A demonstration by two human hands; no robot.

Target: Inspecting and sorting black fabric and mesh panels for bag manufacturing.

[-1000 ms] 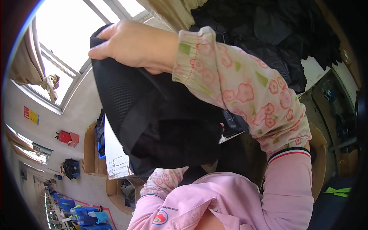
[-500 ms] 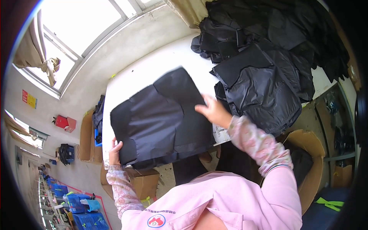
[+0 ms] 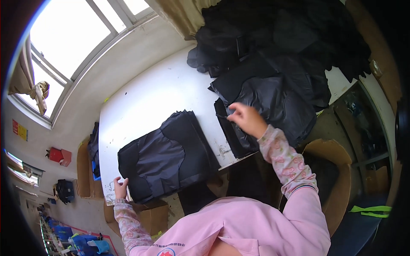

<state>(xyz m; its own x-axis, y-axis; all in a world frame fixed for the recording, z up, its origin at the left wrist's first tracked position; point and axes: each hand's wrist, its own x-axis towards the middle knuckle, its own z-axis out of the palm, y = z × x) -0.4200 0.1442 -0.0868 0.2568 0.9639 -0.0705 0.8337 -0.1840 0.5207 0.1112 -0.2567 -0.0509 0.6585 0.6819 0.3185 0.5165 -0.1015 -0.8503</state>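
Observation:
Several flat black fabric pieces lie in a neat stack (image 3: pixel 160 155) at the near edge of the white table, the top piece with a shinier, wrinkled middle panel. My left hand (image 3: pixel 121 188) is beside the stack's near left corner, fingers parted and nothing held. Farther right, my right hand (image 3: pixel 250 120) hovers over the left edge of a second pile of black fabric pieces (image 3: pixel 273 98). Its thumb and forefinger are curved and apart, close to a thin dark edge of that pile. Whether they touch the cloth I cannot tell.
A large heap of black fabric (image 3: pixel 282 30) covers the table's far right. Below the table (image 3: pixel 141 102) stand cardboard boxes, one open box (image 3: pixel 337 170) at my right. A window (image 3: pixel 68 34) and wall run along the far left. Bright green strips (image 3: pixel 370 210) lie at lower right.
The black fabric piece that my left hand held at its corner now lies flat on the stack, let go. My right hand has moved from its right edge to the right-hand pile.

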